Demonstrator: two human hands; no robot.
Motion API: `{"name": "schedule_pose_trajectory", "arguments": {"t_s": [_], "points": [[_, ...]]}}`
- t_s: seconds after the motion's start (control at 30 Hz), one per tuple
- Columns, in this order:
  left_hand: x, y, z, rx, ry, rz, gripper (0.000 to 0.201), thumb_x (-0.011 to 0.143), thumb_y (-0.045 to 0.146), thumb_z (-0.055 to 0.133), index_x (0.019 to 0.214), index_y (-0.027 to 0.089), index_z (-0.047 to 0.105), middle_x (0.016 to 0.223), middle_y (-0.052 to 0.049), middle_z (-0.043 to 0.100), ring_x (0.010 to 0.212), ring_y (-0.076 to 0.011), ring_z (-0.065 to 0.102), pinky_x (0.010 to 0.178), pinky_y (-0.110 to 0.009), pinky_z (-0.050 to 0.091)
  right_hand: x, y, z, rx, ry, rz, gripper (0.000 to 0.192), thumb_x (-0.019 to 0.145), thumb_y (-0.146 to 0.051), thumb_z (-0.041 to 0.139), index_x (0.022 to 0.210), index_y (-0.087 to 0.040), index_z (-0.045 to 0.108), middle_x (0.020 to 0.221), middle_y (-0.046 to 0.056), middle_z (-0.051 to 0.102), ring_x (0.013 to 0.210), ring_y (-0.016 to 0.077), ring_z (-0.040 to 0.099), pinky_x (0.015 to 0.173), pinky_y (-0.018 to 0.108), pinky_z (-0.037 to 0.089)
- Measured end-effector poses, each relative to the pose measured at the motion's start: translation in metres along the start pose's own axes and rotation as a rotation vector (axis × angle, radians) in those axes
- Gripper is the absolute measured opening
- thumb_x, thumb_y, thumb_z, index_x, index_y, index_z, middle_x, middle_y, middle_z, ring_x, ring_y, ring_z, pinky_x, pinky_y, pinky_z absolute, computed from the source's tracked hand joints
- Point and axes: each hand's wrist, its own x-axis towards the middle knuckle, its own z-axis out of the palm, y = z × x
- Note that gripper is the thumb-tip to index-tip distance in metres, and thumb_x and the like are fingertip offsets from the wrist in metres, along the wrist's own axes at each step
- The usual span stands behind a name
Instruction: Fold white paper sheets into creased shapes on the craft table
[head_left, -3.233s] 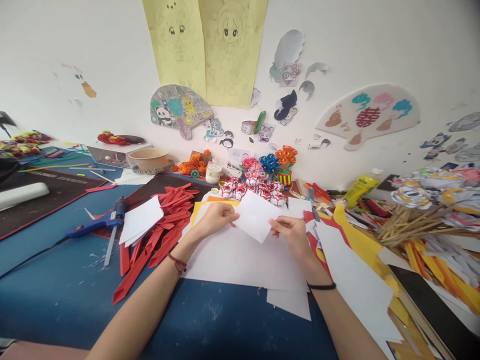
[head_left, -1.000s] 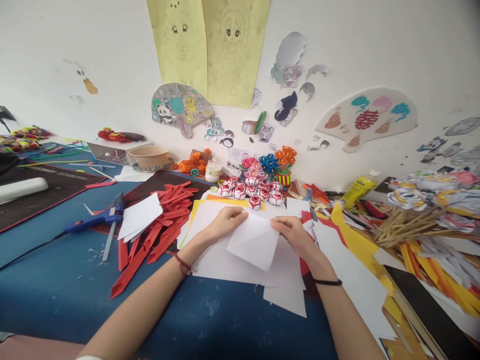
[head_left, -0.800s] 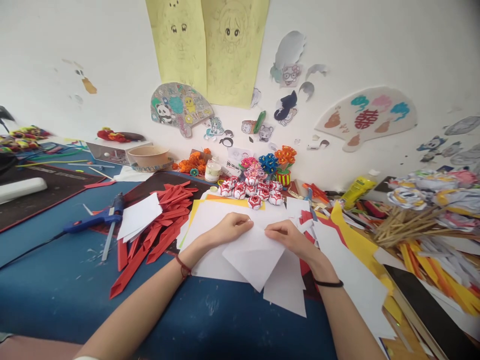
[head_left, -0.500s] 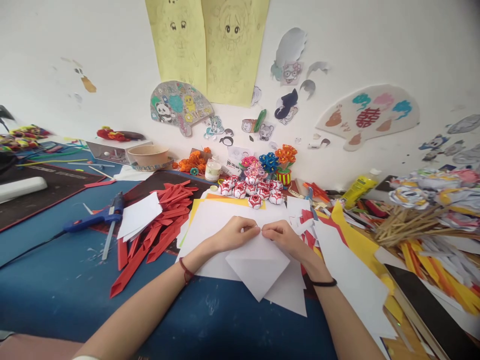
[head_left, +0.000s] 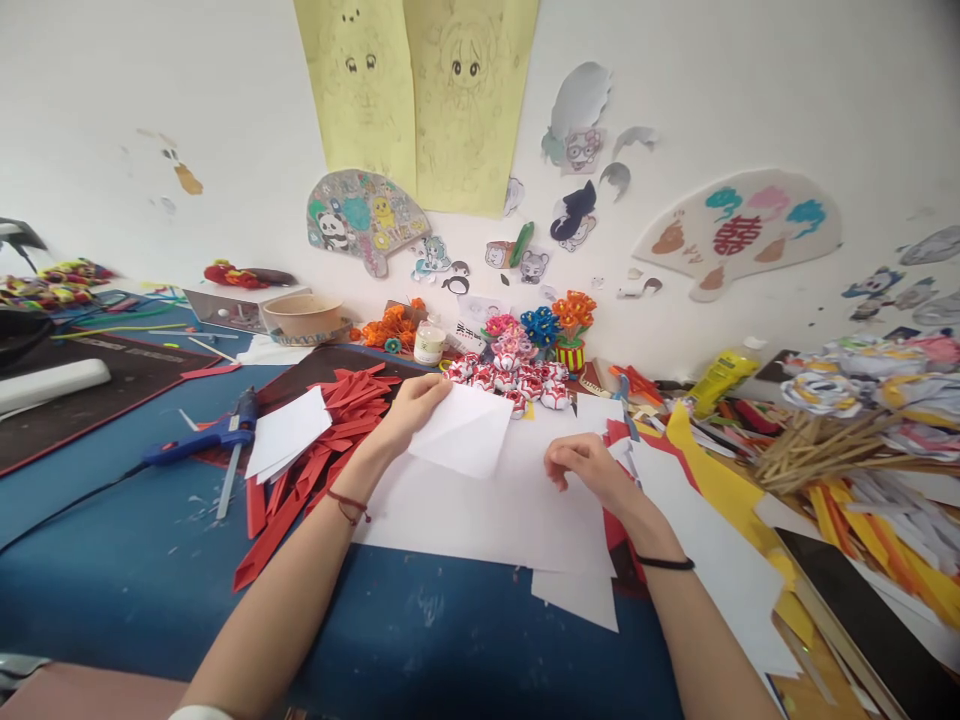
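A small white sheet of paper [head_left: 466,435] with a diagonal crease is held up at its left edge in my left hand [head_left: 414,412], tilted above larger white sheets [head_left: 457,520]. My left fingers are closed on that edge and partly hidden by the paper. To the right, apart from the sheet, my right hand [head_left: 589,468] hovers over the white stack with loosely curled fingers and nothing between them. Folded red paper strips [head_left: 341,425] lie left of my left hand, beside a few small white sheets [head_left: 289,432].
A blue glue gun [head_left: 225,432] with its cord lies on the blue table [head_left: 150,590] at left. Red-and-white paper flowers [head_left: 525,380] sit behind the stack. At right are yellow paper [head_left: 705,460], a dark-topped book or box [head_left: 862,610] and flowers on sticks [head_left: 802,440].
My right hand has let go of the small sheet and moved slightly right. My left hand has carried the sheet up and left, turning it.
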Motion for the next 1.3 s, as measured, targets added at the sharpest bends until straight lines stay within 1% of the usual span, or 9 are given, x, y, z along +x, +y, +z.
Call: {"name": "schedule_pose_trajectory", "arguments": {"t_s": [0.1, 0.27, 0.47, 0.57, 0.67, 0.8, 1.07, 1.17, 1.3], "points": [[0.002, -0.002, -0.002, -0.111, 0.027, 0.022, 0.042, 0.079, 0.052, 0.058, 0.063, 0.017, 0.043, 0.059, 0.005, 0.036, 0.052, -0.0072, 0.031, 0.047, -0.021, 0.022, 0.002, 0.003, 0.002, 0.043, 0.072, -0.012, 0.031, 0.085, -0.04, 0.055, 0.073, -0.014, 0.067, 0.065, 0.004, 0.062, 0.056, 0.0139, 0.058, 0.055, 0.027, 0.046], [-0.002, -0.008, 0.015, -0.105, 0.008, 0.05, 0.042, 0.082, 0.052, 0.056, 0.063, 0.016, 0.044, 0.061, 0.005, 0.036, 0.055, -0.0078, 0.032, 0.05, -0.021, 0.022, 0.004, 0.0, 0.011, 0.125, 0.005, -0.051, 0.038, 0.086, -0.051, 0.057, 0.098, -0.016, 0.066, 0.077, 0.005, 0.064, 0.061, 0.0159, 0.06, 0.06, 0.031, 0.048], [-0.006, -0.015, 0.031, 0.018, -0.069, 0.053, 0.041, 0.087, 0.05, 0.047, 0.062, 0.017, 0.047, 0.059, 0.003, 0.042, 0.055, -0.0102, 0.04, 0.052, -0.023, 0.031, 0.002, -0.006, 0.02, 0.012, 0.074, -0.054, 0.038, 0.081, -0.049, 0.064, 0.062, -0.017, 0.058, 0.058, -0.001, 0.055, 0.059, 0.0133, 0.051, 0.06, 0.027, 0.04], [-0.009, -0.014, 0.032, 0.239, -0.027, 0.18, 0.024, 0.087, 0.037, 0.049, 0.093, 0.017, 0.06, 0.091, -0.004, 0.06, 0.075, -0.016, 0.055, 0.067, -0.028, 0.043, 0.004, 0.0, 0.017, -0.017, 0.191, -0.04, 0.044, 0.081, -0.048, 0.064, 0.053, -0.017, 0.052, 0.054, -0.002, 0.05, 0.056, 0.0117, 0.046, 0.058, 0.026, 0.034], [-0.015, -0.003, 0.031, 0.52, 0.023, 0.447, 0.047, 0.084, 0.025, 0.052, 0.131, 0.021, 0.046, 0.132, -0.011, 0.048, 0.115, -0.0252, 0.049, 0.095, -0.039, 0.04, 0.005, 0.006, 0.012, -0.003, 0.278, -0.041, 0.044, 0.08, -0.047, 0.066, 0.052, -0.018, 0.049, 0.052, -0.003, 0.046, 0.054, 0.011, 0.043, 0.055, 0.026, 0.031], [-0.023, 0.013, 0.03, 0.797, -0.159, 0.646, 0.055, 0.088, 0.035, 0.056, 0.14, 0.027, 0.038, 0.147, -0.009, 0.037, 0.132, -0.0291, 0.035, 0.107, -0.045, 0.028, 0.006, 0.011, 0.009, 0.001, 0.357, -0.047, 0.045, 0.079, -0.047, 0.068, 0.051, -0.018, 0.046, 0.051, -0.004, 0.041, 0.052, 0.0102, 0.038, 0.052, 0.025, 0.027], [-0.02, 0.009, 0.024, 0.923, -0.279, 0.754, 0.06, 0.085, 0.051, 0.058, 0.138, 0.026, 0.043, 0.139, -0.01, 0.049, 0.126, -0.0288, 0.043, 0.103, -0.046, 0.031, 0.006, 0.014, 0.009, 0.152, 0.401, -0.005, 0.046, 0.072, -0.048, 0.074, 0.056, -0.019, 0.042, 0.056, -0.005, 0.039, 0.051, 0.0087, 0.033, 0.048, 0.023, 0.024], [-0.021, 0.008, 0.026, 0.874, -0.289, 0.778, 0.044, 0.089, 0.036, 0.056, 0.132, 0.024, 0.05, 0.135, -0.01, 0.053, 0.122, -0.0284, 0.046, 0.101, -0.045, 0.033, 0.006, 0.012, 0.008, 0.179, 0.339, 0.012, 0.041, 0.073, -0.051, 0.072, 0.061, -0.018, 0.049, 0.06, -0.003, 0.044, 0.053, 0.0097, 0.036, 0.048, 0.024, 0.026], [-0.021, 0.008, 0.031, 0.602, -0.054, 0.606, 0.022, 0.093, 0.022, 0.045, 0.1, 0.02, 0.066, 0.102, -0.006, 0.069, 0.096, -0.0212, 0.059, 0.086, -0.036, 0.042, 0.005, 0.013, 0.002, 0.111, 0.264, 0.001, 0.049, 0.074, -0.055, 0.069, 0.056, -0.019, 0.042, 0.055, -0.006, 0.033, 0.05, 0.008, 0.027, 0.047, 0.024, 0.018]]}}
